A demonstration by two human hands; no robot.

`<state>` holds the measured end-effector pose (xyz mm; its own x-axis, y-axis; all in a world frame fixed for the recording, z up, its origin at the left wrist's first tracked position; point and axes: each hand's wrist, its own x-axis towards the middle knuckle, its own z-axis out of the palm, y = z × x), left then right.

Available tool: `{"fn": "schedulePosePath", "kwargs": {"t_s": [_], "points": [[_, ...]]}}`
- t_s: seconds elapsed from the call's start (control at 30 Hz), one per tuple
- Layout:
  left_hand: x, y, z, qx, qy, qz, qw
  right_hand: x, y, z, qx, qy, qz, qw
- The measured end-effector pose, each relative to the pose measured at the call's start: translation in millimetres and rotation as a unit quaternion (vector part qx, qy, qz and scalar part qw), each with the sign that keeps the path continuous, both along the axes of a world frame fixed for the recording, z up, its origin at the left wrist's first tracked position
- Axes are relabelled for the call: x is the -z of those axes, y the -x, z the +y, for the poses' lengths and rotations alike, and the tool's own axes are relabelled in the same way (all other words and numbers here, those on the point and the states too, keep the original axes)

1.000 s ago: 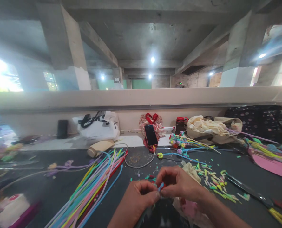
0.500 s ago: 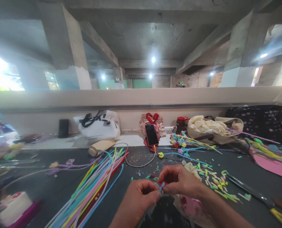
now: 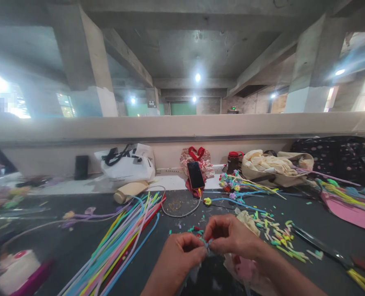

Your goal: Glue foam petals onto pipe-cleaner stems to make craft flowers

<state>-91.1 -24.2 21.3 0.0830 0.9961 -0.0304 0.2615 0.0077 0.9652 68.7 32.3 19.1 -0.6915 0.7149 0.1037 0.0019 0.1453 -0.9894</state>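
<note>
My left hand (image 3: 182,257) and my right hand (image 3: 233,238) meet low in the middle, over the dark table (image 3: 62,246). Both are closed in a pinch on a small twisted pipe-cleaner piece (image 3: 207,241), blue with a bit of red, held between the fingertips. A fan of long coloured pipe cleaners (image 3: 120,242) lies just left of my left hand. Short cut bits (image 3: 277,238) are scattered to the right of my right hand. A pink scrap (image 3: 245,269) sits under my right wrist.
A phone (image 3: 195,175) leans on a red bag, with a cable looping onto the table. A white bag (image 3: 127,166), a red-lidded jar (image 3: 232,161), a cream cloth bag (image 3: 274,164) and finished pipe-cleaner flowers (image 3: 234,183) line the back. Scissors (image 3: 320,246) lie right.
My hands have stayed in place; the fingers shifted slightly on the small piece, and less of its red shows now.
</note>
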Motion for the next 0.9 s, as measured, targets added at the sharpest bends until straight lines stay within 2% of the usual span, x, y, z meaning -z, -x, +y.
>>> {"fn": "schedulePosePath", "kwargs": {"t_s": [0.27,0.53,0.63,0.7,0.8,0.9], "points": [[1.0,-2.7,-1.2,-0.013,-0.028,0.009,0.999,-1.7,-0.7,0.4,0.003,-0.026,0.0,1.0],[2.0,-4.3,-0.8,-0.052,-0.039,-0.018,0.998,0.2,0.3,0.5,-0.001,0.027,0.009,1.0],[2.5,-2.3,-0.1,-0.072,-0.025,-0.083,0.994,3.4,3.0,0.3,-0.006,0.029,0.023,0.999],[2.7,-0.9,0.0,-0.077,0.008,-0.169,0.982,5.4,4.9,1.4,0.019,0.02,0.04,0.999],[3.8,1.5,0.1,-0.066,0.08,-0.309,0.945,8.9,7.1,5.2,0.091,0.016,0.053,0.994],[7.6,4.1,2.1,-0.054,0.149,-0.377,0.913,12.3,8.3,9.1,0.145,-0.013,0.045,0.988]]}}
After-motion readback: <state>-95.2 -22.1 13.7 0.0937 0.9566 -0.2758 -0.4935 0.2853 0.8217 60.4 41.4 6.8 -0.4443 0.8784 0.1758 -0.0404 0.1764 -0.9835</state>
